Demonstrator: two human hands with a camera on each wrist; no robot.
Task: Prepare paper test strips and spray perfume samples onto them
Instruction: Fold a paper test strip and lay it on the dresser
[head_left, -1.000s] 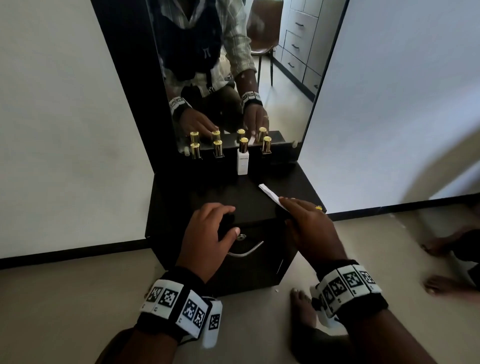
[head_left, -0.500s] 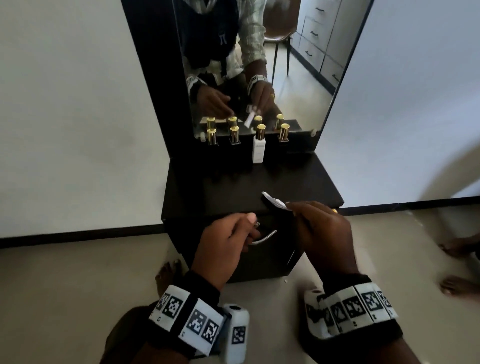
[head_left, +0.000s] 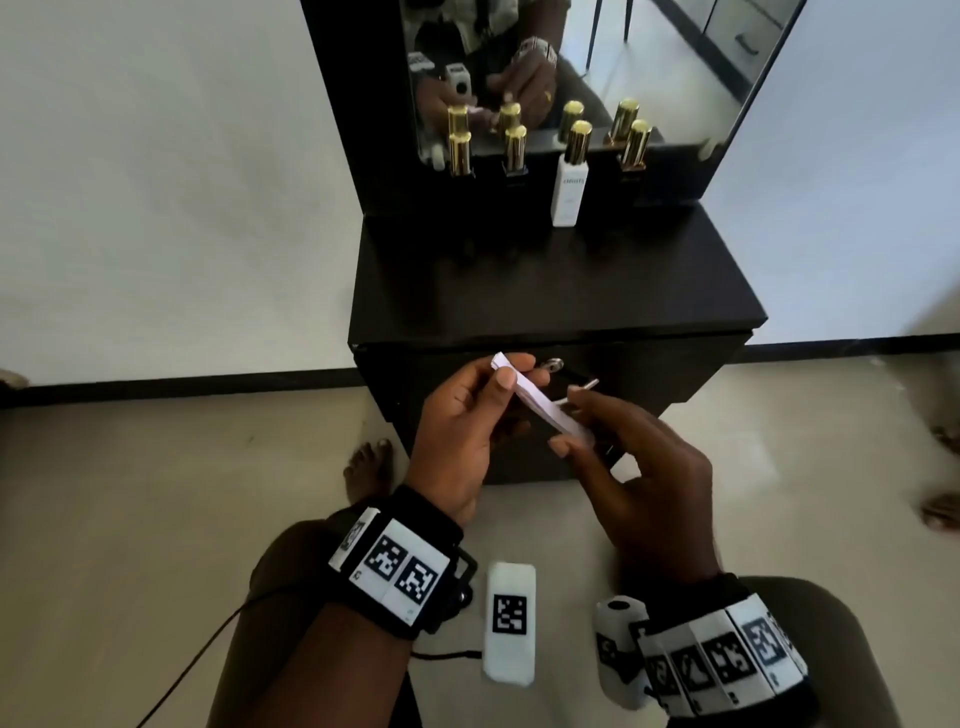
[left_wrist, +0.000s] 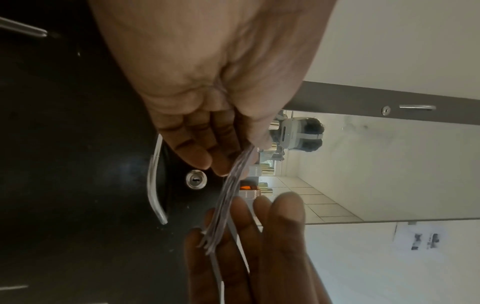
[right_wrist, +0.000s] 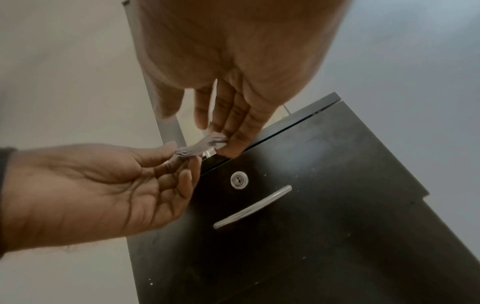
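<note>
A thin stack of white paper strips (head_left: 540, 401) is held between my two hands in front of the black cabinet's drawer. My left hand (head_left: 511, 370) pinches its upper left end between thumb and fingers. My right hand (head_left: 574, 425) holds the lower right end, with its other fingers loosely spread. The left wrist view shows the strips (left_wrist: 231, 195) edge-on and fanned slightly; the right wrist view shows the strips (right_wrist: 202, 147) between both hands' fingertips. A white perfume bottle (head_left: 570, 193) with a gold cap stands at the back of the cabinet top, among three dark gold-capped bottles (head_left: 460, 153).
The cabinet top (head_left: 545, 291) is bare in front of the bottles, with a mirror (head_left: 675, 62) right behind them. The drawer front has a keyhole (right_wrist: 239, 180) and a curved metal handle (right_wrist: 252, 206). My foot (head_left: 369, 462) is beside the cabinet; another person's feet (head_left: 940, 512) are at the right edge.
My left hand left the drawer front and took the strips' free end. Both hands came down and toward me, from the cabinet's edge to in front of the drawer.
</note>
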